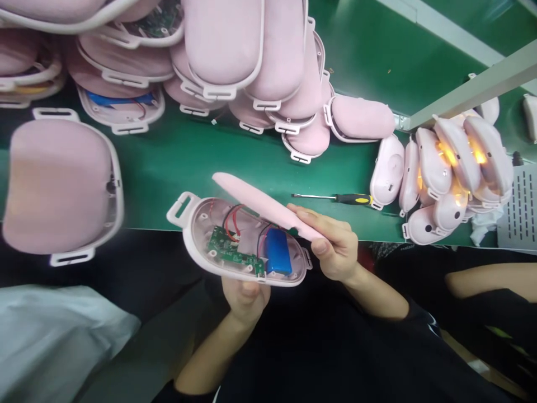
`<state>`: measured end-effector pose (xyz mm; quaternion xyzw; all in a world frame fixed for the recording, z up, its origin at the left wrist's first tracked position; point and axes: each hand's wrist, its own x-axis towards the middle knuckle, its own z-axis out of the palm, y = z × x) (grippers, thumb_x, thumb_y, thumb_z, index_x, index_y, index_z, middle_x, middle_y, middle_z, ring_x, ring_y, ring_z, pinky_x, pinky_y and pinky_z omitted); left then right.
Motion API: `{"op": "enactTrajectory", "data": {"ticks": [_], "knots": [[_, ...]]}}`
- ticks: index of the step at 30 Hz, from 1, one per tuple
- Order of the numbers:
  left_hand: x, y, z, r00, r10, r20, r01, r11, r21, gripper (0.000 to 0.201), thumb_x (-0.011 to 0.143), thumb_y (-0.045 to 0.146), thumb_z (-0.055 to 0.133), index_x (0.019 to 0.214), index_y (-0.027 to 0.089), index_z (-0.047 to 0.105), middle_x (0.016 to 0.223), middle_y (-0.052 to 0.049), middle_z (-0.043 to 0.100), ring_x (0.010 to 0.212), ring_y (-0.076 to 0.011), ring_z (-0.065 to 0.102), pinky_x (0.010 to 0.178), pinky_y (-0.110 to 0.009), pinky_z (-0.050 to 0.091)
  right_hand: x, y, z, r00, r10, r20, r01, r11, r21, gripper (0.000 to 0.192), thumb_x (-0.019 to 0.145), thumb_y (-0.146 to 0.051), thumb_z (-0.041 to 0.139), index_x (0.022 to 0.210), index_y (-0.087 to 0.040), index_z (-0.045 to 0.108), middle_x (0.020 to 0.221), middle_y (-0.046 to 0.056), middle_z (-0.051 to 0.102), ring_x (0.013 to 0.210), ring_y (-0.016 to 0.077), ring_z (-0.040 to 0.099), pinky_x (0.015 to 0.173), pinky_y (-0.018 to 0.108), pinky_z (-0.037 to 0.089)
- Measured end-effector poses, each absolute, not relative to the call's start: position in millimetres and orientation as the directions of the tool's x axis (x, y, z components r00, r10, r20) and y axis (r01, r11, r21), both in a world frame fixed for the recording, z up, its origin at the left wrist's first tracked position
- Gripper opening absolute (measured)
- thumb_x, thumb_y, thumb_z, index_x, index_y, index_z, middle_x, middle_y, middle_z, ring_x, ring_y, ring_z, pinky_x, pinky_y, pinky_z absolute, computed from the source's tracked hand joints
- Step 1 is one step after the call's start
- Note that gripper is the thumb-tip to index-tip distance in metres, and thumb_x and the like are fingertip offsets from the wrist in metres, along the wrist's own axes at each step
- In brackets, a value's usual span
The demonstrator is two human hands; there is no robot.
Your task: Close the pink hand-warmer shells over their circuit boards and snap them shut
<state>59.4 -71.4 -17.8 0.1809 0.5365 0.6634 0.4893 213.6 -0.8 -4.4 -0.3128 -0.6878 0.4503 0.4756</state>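
My left hand (246, 298) holds an open pink shell half (197, 235) from below. Inside the shell lie a green circuit board (229, 253), a blue battery (278, 250) and red and black wires. My right hand (333, 246) grips a pink padded cover (260, 202) by its near end and holds it tilted over the open shell. Both pieces hang just in front of the green table's (201, 157) near edge.
A heap of pink shells and covers (235, 61) fills the back of the table, and one large pink cover (59, 184) looms at the left. A yellow-handled screwdriver (335, 197) lies to the right, beside lit assembled units (453, 168). Another person's arm (490, 280) shows at the right.
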Motion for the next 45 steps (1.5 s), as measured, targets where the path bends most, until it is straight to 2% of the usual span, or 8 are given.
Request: {"op": "enactTrajectory", "data": {"ticks": [24,28,31,33,37,39,42,45], "knots": [[57,-77,-31,-0.395,0.907,-0.146,-0.537,-0.099,0.838,0.078,0.085,0.078,0.096,0.141,0.025,0.082,0.146,-0.016,0.083,0.144,-0.0434,0.077,0.118,-0.059,0.071,221,-9,-14,-0.470,0.737,0.486,0.068,0.580,-0.812,0.058,0.121,-0.048,0.065,0.174,-0.025,0.061,0.165,0.014,0.075,0.148,0.0259,0.079,0.120,0.038,0.070],[42,-80,-40,-0.303,0.949,-0.082,-0.449,-0.066,0.891,0.085,0.092,0.076,0.090,0.162,0.033,0.069,0.158,-0.011,0.078,0.146,-0.0375,0.077,0.117,-0.050,0.072,225,-11,-14,-0.551,0.679,0.485,0.157,0.655,-0.739,0.050,0.121,-0.051,0.062,0.157,-0.019,0.075,0.155,0.017,0.082,0.147,0.0268,0.079,0.134,0.045,0.060],[22,-79,-36,-0.182,0.981,-0.061,-0.354,-0.008,0.935,0.081,0.084,0.056,0.105,0.155,0.030,0.076,0.151,-0.011,0.083,0.135,-0.0353,0.083,0.115,-0.046,0.072,226,-6,-6,-0.624,0.643,0.444,0.189,0.676,-0.713,0.034,0.121,-0.046,0.064,0.136,-0.023,0.085,0.138,0.011,0.089,0.136,0.0242,0.084,0.134,0.047,0.059],[7,-73,-29,-0.066,0.996,-0.067,-0.286,0.046,0.957,0.068,0.083,0.041,0.105,0.145,0.024,0.082,0.141,-0.014,0.086,0.126,-0.0377,0.086,0.110,-0.050,0.074,224,5,2,-0.611,0.671,0.419,0.158,0.622,-0.767,0.024,0.115,-0.043,0.075,0.129,-0.025,0.085,0.129,0.009,0.089,0.129,0.0226,0.084,0.124,0.044,0.064],[-20,-50,-12,0.308,0.951,-0.008,-0.156,0.059,0.986,0.065,0.082,0.041,0.098,0.142,0.022,0.083,0.125,-0.017,0.088,0.115,-0.0432,0.087,0.094,-0.055,0.078,214,35,20,-0.611,0.740,0.280,-0.133,0.253,-0.958,0.076,0.101,-0.065,0.089,0.163,-0.027,0.066,0.153,0.015,0.079,0.138,0.0257,0.079,0.114,0.040,0.069],[-28,-42,-8,0.447,0.895,0.005,-0.104,0.046,0.993,0.062,0.084,0.051,0.096,0.137,0.022,0.086,0.113,-0.016,0.089,0.101,-0.0396,0.087,0.081,-0.048,0.077,207,43,27,-0.697,0.690,0.193,-0.231,0.039,-0.972,0.069,0.104,-0.062,0.086,0.160,-0.025,0.069,0.148,0.013,0.083,0.131,0.0250,0.083,0.112,0.039,0.070],[-30,-47,-8,0.189,0.981,0.042,0.114,-0.064,0.991,0.057,0.093,0.058,0.090,0.139,0.025,0.086,0.112,-0.011,0.090,0.088,-0.0300,0.085,0.074,-0.037,0.072,199,39,28,-0.601,0.788,0.135,-0.281,-0.049,-0.959,0.040,0.101,-0.052,0.092,0.127,-0.021,0.086,0.130,0.011,0.091,0.124,0.0267,0.087,0.113,0.041,0.071],[-23,-67,-16,-0.182,0.910,0.373,0.547,-0.222,0.807,0.048,0.095,0.036,0.094,0.142,0.028,0.085,0.116,-0.006,0.092,0.084,-0.0220,0.086,0.076,-0.028,0.068,191,31,21,-0.350,0.923,0.162,-0.393,0.012,-0.920,0.042,0.094,-0.057,0.098,0.115,-0.022,0.086,0.121,0.012,0.093,0.115,0.0293,0.090,0.102,0.044,0.075]]}}
